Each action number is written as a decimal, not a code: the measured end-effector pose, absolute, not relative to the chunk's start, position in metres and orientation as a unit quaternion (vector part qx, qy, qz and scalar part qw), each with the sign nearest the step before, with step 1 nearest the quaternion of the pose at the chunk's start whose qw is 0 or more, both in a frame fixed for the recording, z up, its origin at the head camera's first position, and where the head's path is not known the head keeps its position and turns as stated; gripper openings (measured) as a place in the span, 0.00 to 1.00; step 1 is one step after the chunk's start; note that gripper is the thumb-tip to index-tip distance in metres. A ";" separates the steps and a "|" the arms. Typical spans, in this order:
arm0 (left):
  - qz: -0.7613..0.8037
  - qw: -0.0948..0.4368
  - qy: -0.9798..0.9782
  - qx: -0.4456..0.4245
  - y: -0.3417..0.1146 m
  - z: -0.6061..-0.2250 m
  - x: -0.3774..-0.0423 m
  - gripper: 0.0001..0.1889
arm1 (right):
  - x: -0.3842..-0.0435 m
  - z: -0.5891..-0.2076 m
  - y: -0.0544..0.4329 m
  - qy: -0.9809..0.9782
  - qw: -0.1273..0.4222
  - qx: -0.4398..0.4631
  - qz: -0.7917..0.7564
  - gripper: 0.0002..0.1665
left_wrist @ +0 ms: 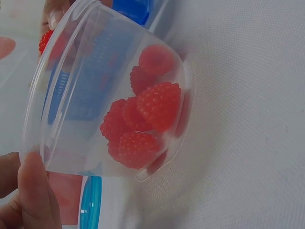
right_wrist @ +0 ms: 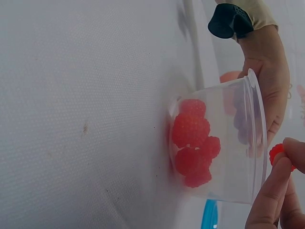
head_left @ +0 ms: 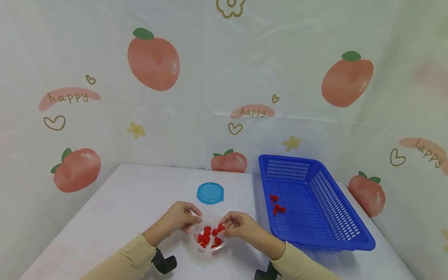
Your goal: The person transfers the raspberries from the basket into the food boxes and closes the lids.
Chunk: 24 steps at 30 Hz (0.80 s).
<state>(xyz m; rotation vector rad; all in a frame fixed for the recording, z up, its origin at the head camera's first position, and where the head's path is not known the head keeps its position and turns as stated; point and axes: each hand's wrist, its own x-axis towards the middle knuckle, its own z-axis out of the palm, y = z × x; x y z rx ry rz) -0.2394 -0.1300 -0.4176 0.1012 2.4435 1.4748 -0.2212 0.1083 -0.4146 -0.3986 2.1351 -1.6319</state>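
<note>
A clear plastic bowl [left_wrist: 90, 152] stands on the white table with several red raspberries [left_wrist: 159, 106] lying on its bottom. My left hand [head_left: 179, 217] pinches the bowl's rim on its left side, thumb and fingers at the edge. At the opposite side, my right hand [head_left: 241, 228] holds one raspberry [right_wrist: 277, 153] between thumb and fingertips, just over the rim. Behind the bowl lies a round blue lid [head_left: 210, 193], flat on the table and apart from both hands.
To the right stands a large blue basket [head_left: 344, 210] with slotted walls. Several raspberries [head_left: 276, 208] lie near its left wall. A white cloth [head_left: 204, 77] printed with fruit hangs behind the table [head_left: 115, 210].
</note>
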 end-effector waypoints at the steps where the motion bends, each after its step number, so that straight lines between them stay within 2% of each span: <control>1: 0.512 0.142 0.847 0.035 -0.130 -0.417 -0.239 0.10 | -0.221 -0.414 0.108 0.768 0.210 -0.144 -0.587 0.15; 24: 0.515 0.144 0.844 0.042 -0.131 -0.417 -0.239 0.10 | -0.221 -0.415 0.108 0.764 0.214 -0.141 -0.592 0.15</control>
